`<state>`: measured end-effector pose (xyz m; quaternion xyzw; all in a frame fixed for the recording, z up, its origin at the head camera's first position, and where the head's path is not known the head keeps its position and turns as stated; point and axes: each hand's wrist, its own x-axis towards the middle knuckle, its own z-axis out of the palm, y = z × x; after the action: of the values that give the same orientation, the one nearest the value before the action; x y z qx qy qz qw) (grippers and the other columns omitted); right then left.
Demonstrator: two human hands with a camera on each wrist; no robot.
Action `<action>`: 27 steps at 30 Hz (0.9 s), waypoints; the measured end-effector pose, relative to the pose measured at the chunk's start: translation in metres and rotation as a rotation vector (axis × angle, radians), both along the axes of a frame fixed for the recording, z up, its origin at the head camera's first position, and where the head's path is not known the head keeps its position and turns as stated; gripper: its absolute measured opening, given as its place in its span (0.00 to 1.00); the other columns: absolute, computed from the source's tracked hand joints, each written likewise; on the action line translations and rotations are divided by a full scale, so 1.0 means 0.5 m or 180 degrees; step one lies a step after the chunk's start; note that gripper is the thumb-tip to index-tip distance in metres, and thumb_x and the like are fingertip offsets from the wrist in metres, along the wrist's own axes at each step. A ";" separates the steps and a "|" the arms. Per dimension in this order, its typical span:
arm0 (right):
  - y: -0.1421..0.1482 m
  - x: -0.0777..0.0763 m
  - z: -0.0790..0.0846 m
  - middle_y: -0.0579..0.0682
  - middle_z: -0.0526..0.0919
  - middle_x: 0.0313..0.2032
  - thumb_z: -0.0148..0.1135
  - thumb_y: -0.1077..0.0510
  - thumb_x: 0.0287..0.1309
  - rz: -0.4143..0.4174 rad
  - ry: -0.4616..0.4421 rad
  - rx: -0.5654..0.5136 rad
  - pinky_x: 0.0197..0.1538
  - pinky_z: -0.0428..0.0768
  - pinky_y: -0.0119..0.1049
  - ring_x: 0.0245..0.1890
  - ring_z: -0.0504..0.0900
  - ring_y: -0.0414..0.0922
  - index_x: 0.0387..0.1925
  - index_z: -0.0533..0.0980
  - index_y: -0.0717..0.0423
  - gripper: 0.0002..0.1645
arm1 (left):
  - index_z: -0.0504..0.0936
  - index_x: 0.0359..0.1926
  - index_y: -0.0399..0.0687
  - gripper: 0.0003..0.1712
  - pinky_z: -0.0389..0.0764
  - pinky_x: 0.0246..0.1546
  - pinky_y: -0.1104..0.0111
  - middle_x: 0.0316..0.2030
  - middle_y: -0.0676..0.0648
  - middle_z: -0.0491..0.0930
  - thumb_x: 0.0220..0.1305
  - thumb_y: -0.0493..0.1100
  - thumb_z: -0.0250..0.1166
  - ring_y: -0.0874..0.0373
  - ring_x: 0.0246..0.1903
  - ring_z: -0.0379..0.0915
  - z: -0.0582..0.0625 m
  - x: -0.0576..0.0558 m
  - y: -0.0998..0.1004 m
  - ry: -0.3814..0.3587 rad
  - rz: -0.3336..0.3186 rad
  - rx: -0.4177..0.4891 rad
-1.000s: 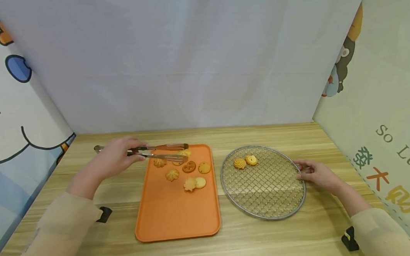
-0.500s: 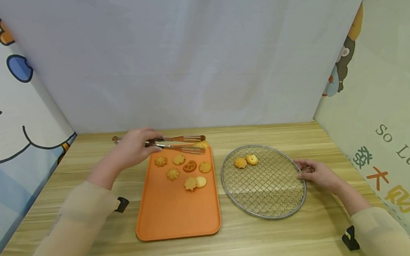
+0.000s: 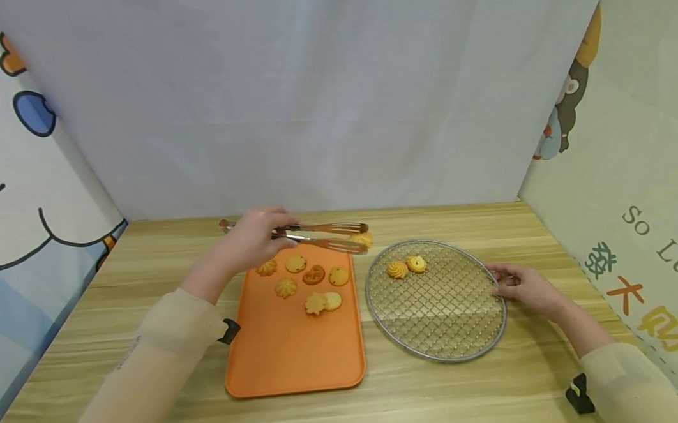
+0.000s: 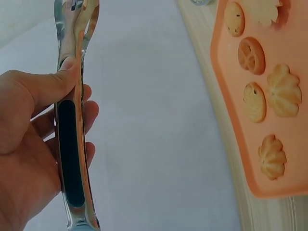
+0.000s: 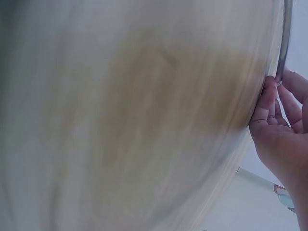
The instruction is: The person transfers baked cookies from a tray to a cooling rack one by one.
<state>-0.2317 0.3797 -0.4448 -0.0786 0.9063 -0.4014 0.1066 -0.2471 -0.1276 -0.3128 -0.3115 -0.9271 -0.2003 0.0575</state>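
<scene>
My left hand (image 3: 251, 240) grips metal tongs (image 4: 73, 154) with dark handle inlays, thumb on one side and fingers behind. A yellow cookie (image 3: 364, 239) is at the tips of the tongs, above the gap between the orange tray (image 3: 295, 361) and the round wire rack (image 3: 413, 351). Part of that cookie is hidden behind the tongs. My right hand (image 3: 524, 288) pinches the rack's right rim. Two cookies, a swirled one (image 3: 398, 270) and a round one (image 3: 416, 264), lie at the rack's upper left.
Several cookies stay on the tray's upper half, among them a pretzel-shaped one (image 3: 313, 275) and a flower-shaped one (image 3: 286, 288). A wooden table (image 3: 170, 386) carries everything. A pale cloth wall (image 3: 322, 110) stands behind, with printed panels at both sides.
The left hand has moved right with the tongs, bringing the cookie from the tray's top edge to beyond its right corner. The right hand and the rack keep their places.
</scene>
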 end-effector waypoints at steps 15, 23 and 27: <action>0.000 0.000 -0.006 0.66 0.74 0.50 0.63 0.59 0.59 0.0006 0.0005 -0.0042 0.38 0.76 0.25 0.38 0.76 0.37 0.64 0.62 0.71 0.36 | 0.79 0.56 0.43 0.20 0.77 0.34 0.66 0.45 0.44 0.78 0.62 0.41 0.64 0.57 0.34 0.74 -0.025 -0.020 0.068 -0.0227 -0.0129 0.0091; 0.001 -0.002 -0.008 0.67 0.74 0.51 0.63 0.60 0.59 0.0024 0.0031 -0.0066 0.38 0.76 0.25 0.38 0.76 0.36 0.64 0.62 0.72 0.36 | 0.80 0.54 0.45 0.20 0.78 0.39 0.64 0.49 0.44 0.78 0.61 0.42 0.65 0.55 0.39 0.77 -0.041 -0.023 0.099 -0.0114 -0.0267 0.0000; 0.001 -0.003 -0.008 0.67 0.74 0.51 0.63 0.59 0.59 0.0012 0.0053 -0.0050 0.38 0.76 0.25 0.38 0.76 0.36 0.63 0.63 0.72 0.35 | 0.80 0.54 0.45 0.19 0.77 0.37 0.65 0.47 0.46 0.79 0.61 0.42 0.65 0.57 0.38 0.76 -0.054 -0.026 0.108 -0.0135 -0.0317 -0.0051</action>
<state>-0.2330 0.3800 -0.4488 -0.0845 0.9038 -0.4077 0.0992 -0.2602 -0.0733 -0.3400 -0.3534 -0.9131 -0.2020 0.0253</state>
